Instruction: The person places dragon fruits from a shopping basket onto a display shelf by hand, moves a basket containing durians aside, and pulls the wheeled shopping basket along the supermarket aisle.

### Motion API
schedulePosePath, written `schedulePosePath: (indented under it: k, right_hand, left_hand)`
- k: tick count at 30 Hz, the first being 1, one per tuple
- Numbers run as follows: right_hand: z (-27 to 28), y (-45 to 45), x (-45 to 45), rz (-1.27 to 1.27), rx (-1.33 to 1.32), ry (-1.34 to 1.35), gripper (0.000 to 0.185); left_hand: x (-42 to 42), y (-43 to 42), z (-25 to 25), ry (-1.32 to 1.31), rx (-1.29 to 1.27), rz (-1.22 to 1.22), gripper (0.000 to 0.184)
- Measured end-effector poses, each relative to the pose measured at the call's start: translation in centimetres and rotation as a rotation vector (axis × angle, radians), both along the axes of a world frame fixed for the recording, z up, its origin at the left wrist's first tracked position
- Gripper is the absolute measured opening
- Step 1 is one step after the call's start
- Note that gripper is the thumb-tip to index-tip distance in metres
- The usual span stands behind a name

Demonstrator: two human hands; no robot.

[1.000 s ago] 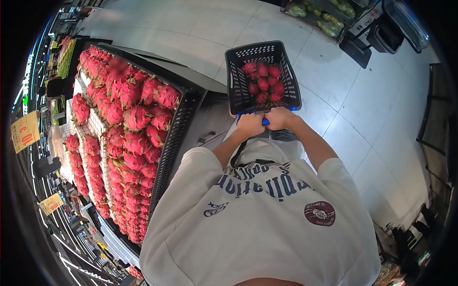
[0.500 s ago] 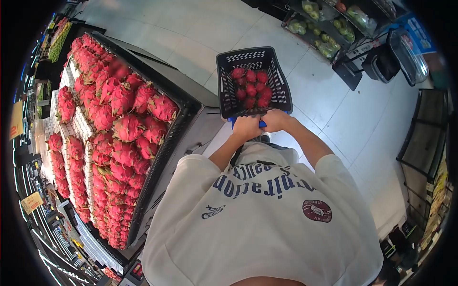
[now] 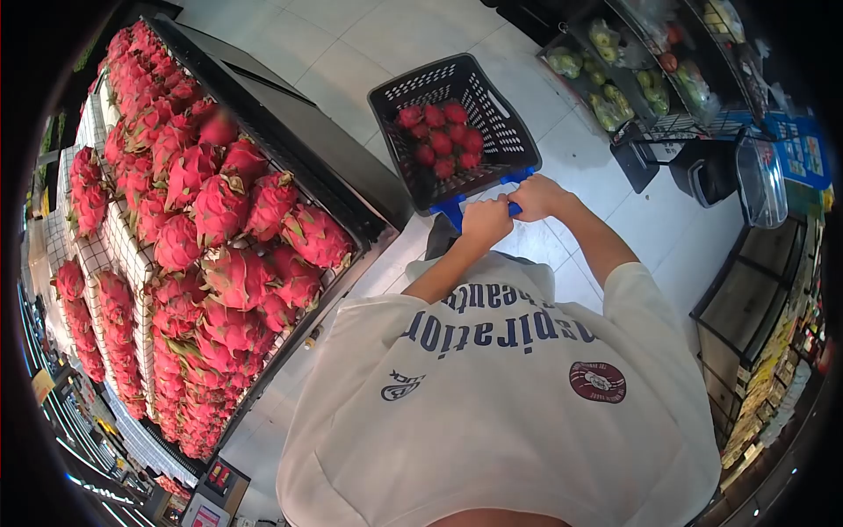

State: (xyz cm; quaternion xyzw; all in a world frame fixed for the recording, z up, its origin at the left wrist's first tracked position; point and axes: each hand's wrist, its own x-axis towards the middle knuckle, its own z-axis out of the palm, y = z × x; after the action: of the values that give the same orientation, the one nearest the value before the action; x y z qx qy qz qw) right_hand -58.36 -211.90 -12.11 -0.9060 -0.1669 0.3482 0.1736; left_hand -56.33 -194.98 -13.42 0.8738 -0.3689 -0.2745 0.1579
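A black perforated shopping basket (image 3: pixel 386 105) is in front of me, tilted in the view, with blue handles (image 3: pixel 453 213). My left hand (image 3: pixel 488 221) is wrapped round the blue handle on the near side. Close beside it on the right, my right hand (image 3: pixel 538 195) also grips the handle. Inside the basket lie several round red fruits (image 3: pixel 442 140), bunched together; they look like small dragon fruits, though their detail is blurred.
To the left, a black-edged display stand (image 3: pixel 290 132) bears heaped dragon fruits (image 3: pixel 219 206). Shelves of bagged produce (image 3: pixel 606 110) stand at the upper right, near black and clear plastic bins (image 3: pixel 762 180). Pale floor tiles (image 3: pixel 386 35) lie beyond the basket; another dark rack (image 3: pixel 746 290) is at right.
The basket has swung clockwise and shifted slightly up and left in view. Both hands have moved right, still on its handle. The dragon fruit stand appears turned and nearer.
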Motion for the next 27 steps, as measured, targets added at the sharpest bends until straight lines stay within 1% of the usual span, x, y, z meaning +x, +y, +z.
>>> schedulePosePath:
  k: [3,5,9,11,12,13,15,17,19,20,21,23,27]
  right_hand:
    - [0.2,-0.9,2.9,0.029,-0.038,0.005,0.025]
    - [-0.2,-1.4,4.7,0.056,-0.082,-0.005,0.025]
    - [-0.9,-2.8,8.2,0.092,-0.054,-0.025,0.026]
    - [-1.1,-3.4,10.1,0.137,-0.023,-0.054,0.027]
    - [-0.9,-3.6,11.2,0.147,-0.006,-0.072,0.029]
    - [-0.6,-3.8,12.4,0.160,0.001,-0.084,0.029]
    - [-0.4,-4.0,14.7,0.180,0.023,-0.026,0.029]
    - [-1.2,-4.7,16.8,0.218,0.039,-0.065,0.028]
    - [-1.9,-5.0,18.8,0.229,0.131,-0.109,0.030]
    - [-2.4,-5.2,19.8,0.227,0.119,-0.115,0.029]
    - [-1.8,-5.3,21.4,0.271,0.118,-0.099,0.029]
    - [-2.2,-5.5,23.6,0.285,0.166,-0.101,0.028]
    - [-1.8,-5.9,27.9,0.334,0.158,-0.136,0.030]
  left_hand:
    - [2.4,-1.0,-0.2,0.012,-0.043,0.028,0.025]
    - [4.0,-1.6,-0.2,0.107,-0.027,0.092,0.026]
    - [6.9,-2.7,0.1,0.070,0.024,0.124,0.025]
    - [8.5,-3.1,-0.2,0.057,-0.054,0.168,0.024]
    - [9.4,-3.3,-0.3,-0.006,-0.093,0.168,0.023]
    - [10.2,-3.5,-0.4,-0.018,-0.087,0.180,0.023]
    - [11.7,-3.9,-0.5,0.049,0.010,0.202,0.023]
    - [13.6,-4.1,-0.3,0.010,0.011,0.224,0.023]
    - [15.2,-4.4,-0.3,-0.025,0.023,0.232,0.023]
    - [16.0,-4.6,-0.5,-0.016,0.030,0.252,0.028]
    - [17.2,-4.9,-0.3,-0.048,0.034,0.273,0.028]
    - [18.9,-5.1,0.6,-0.023,0.079,0.342,0.029]
    - [22.4,-5.7,0.7,-0.097,0.118,0.383,0.030]
